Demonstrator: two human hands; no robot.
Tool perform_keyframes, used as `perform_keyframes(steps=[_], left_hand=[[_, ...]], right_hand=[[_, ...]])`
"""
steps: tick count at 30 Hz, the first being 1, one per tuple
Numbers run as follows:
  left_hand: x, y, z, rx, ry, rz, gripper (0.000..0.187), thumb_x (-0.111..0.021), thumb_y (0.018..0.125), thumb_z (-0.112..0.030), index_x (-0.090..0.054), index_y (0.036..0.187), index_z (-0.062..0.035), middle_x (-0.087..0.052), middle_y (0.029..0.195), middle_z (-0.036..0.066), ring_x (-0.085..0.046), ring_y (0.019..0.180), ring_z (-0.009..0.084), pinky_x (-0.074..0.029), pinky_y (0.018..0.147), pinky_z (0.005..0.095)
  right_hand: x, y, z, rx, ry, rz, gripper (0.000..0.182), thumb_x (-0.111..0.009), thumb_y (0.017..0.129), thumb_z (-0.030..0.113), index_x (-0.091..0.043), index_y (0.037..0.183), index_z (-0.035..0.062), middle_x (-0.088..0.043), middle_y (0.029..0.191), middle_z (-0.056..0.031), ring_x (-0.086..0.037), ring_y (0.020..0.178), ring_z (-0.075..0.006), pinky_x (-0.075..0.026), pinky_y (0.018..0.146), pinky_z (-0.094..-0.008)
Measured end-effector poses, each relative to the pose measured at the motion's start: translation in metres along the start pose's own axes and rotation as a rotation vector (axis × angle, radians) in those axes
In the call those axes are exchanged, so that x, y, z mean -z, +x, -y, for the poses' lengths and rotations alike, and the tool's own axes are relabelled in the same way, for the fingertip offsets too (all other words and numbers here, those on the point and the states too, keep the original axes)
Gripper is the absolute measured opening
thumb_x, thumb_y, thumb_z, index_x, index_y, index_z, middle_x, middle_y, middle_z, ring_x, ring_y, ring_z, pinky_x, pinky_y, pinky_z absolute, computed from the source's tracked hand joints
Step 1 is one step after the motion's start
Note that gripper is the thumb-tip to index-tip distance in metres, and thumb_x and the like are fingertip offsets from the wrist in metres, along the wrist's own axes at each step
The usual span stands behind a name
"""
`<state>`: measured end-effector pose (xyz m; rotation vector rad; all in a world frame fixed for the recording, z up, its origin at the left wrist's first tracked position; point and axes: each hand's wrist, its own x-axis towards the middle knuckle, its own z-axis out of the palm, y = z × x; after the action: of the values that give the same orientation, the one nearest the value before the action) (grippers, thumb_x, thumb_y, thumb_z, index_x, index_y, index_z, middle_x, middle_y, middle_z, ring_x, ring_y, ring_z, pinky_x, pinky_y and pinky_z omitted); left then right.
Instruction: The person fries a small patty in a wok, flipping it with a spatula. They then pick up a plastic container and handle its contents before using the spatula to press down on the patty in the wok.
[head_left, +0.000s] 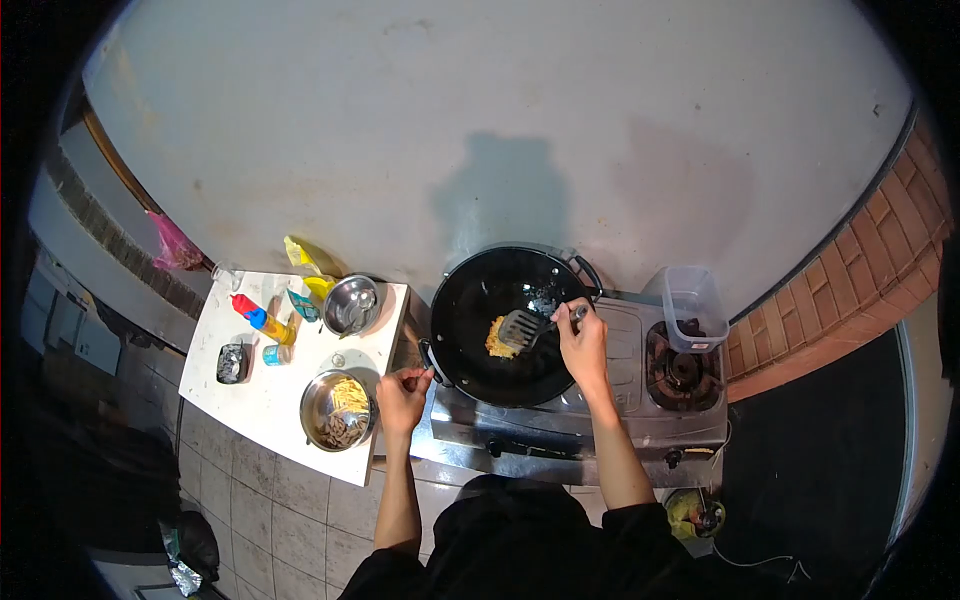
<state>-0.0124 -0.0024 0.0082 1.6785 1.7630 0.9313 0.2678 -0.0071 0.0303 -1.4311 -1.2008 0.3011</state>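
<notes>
A black two-handled wok [480, 365] sits on the stove's left burner. In it lies a small golden-brown piece of food [496, 340], partly under the slotted head of a black spatula [521, 330]. My right hand [584, 345] is closed around the spatula's handle, over the wok's right side. At the wok's left, my left hand [402, 398] has its fingers pinched at the near end of the side handle [428, 358]. Beside that hand, a steel bowl [312, 405] holds pale yellow strips and greyish-brown pieces.
On the white table [240, 395] stand another steel bowl [350, 305], a red-capped bottle [243, 306], a yellow bottle with a blue cap [272, 326], a small can [276, 355] and a dark dish [233, 363]. A clear plastic container [692, 300] rests over the right burner [684, 372]. A wall rises behind the stove.
</notes>
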Motion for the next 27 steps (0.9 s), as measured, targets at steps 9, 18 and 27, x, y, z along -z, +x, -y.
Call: perform_keyframes(steps=[9,18,27], left_hand=[[0.001,-0.001,0.0,-0.054,0.004,-0.035,0.03,-0.079,0.076,-0.024,-0.069,0.078,0.004,-0.053,0.051,0.01,-0.048,0.046,0.0151,-0.04,0.048,0.0328],[-0.005,-0.001,0.009,-0.025,-0.024,-0.024,0.031,-0.08,0.076,-0.026,-0.07,0.079,0.0038,-0.046,0.048,0.006,-0.04,0.045,0.0127,-0.035,0.046,0.0309],[-0.012,-0.004,0.015,-0.049,-0.103,-0.064,0.031,-0.079,0.077,-0.025,-0.07,0.079,0.0044,-0.044,0.048,0.004,-0.038,0.045,0.011,-0.033,0.044,0.0302]], right_hand=[[0.01,-0.04,-0.023,-0.104,0.057,0.043,0.015,-0.056,0.093,0.008,-0.056,0.081,-0.0004,-0.063,0.068,-0.0067,-0.056,0.057,-0.0104,-0.043,0.053,-0.0272],[0.01,-0.05,-0.019,-0.168,0.049,0.061,0.011,-0.056,0.092,0.005,-0.056,0.083,-0.0009,-0.064,0.071,-0.0065,-0.058,0.061,-0.0085,-0.042,0.054,-0.025],[0.01,-0.042,-0.02,-0.14,0.059,0.09,0.011,-0.056,0.092,0.004,-0.055,0.083,-0.0019,-0.064,0.075,-0.0091,-0.06,0.064,-0.0111,-0.046,0.058,-0.0264]])
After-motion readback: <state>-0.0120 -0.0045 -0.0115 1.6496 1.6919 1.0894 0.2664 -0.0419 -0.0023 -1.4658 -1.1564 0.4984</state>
